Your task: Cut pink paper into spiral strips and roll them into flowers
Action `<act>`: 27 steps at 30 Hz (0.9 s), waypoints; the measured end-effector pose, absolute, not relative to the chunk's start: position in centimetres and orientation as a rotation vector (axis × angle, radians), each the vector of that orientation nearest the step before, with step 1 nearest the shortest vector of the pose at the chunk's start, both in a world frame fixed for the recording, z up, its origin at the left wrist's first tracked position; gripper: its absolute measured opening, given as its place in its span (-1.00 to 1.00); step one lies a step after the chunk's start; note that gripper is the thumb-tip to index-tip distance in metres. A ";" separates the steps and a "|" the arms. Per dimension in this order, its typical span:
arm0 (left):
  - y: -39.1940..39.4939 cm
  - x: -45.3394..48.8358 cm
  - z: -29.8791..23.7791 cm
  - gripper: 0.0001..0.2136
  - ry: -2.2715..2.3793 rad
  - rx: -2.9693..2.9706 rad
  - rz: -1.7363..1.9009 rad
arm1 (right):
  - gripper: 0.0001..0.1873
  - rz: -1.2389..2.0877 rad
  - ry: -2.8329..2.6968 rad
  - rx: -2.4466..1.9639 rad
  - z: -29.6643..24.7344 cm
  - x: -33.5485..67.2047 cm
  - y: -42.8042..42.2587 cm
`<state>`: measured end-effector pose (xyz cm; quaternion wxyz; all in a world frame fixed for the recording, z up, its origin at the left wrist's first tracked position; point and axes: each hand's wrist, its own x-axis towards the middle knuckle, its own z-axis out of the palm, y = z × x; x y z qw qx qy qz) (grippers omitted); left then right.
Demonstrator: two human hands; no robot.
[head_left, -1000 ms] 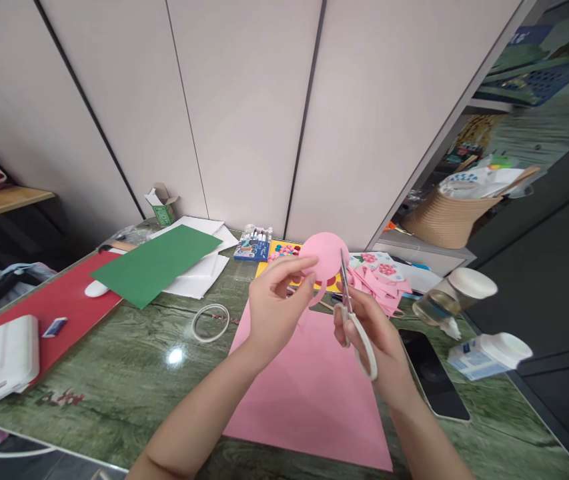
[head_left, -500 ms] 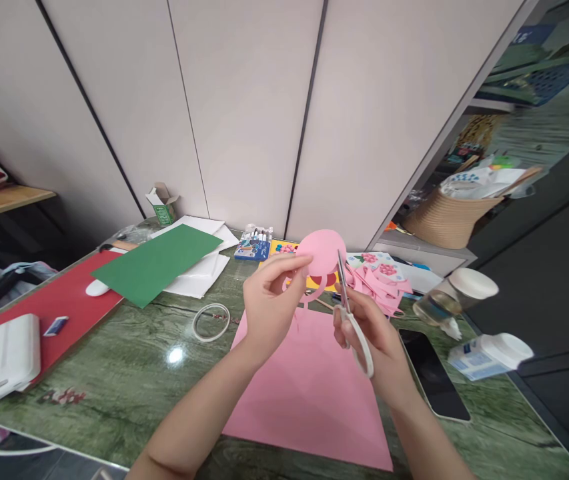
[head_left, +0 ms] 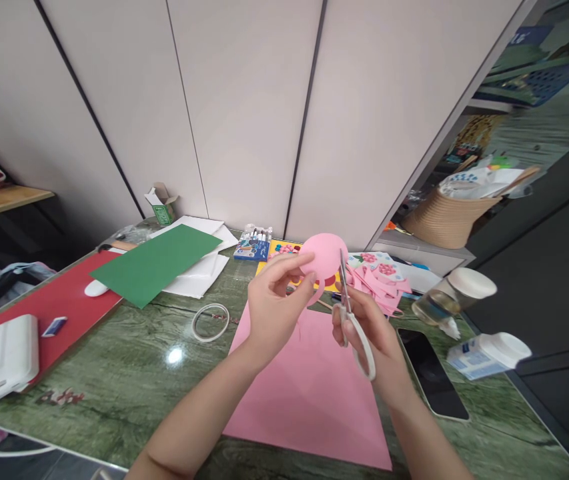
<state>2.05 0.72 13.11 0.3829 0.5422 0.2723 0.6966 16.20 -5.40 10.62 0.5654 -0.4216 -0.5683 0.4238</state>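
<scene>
My left hand pinches a round pink paper piece and holds it up above the green marbled table. A thin curled pink strip hangs from the piece's lower edge. My right hand grips white-handled scissors, blades pointing up against the right edge of the pink piece. Beneath both hands a large pink sheet lies flat on the table.
A green sheet on white papers, a red mat, a white tape ring, a marker box, pink paper scraps, a phone, a glass jar and a white bottle lie around.
The pink round piece has turned slightly in my left hand and the scissors have shifted a little along its edge. Both hands stay in nearly the same place.
</scene>
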 end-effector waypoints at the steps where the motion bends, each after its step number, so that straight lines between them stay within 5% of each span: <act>1: 0.7 2.1 13.1 -0.78 0.696 1.394 1.764 | -0.63 1.001 -1.332 -0.992 10.6 16.2 -5.4; 27: 1.0 1.6 13.1 -0.82 0.713 1.350 1.806 | -0.63 0.985 -1.360 -1.012 10.5 16.3 -5.5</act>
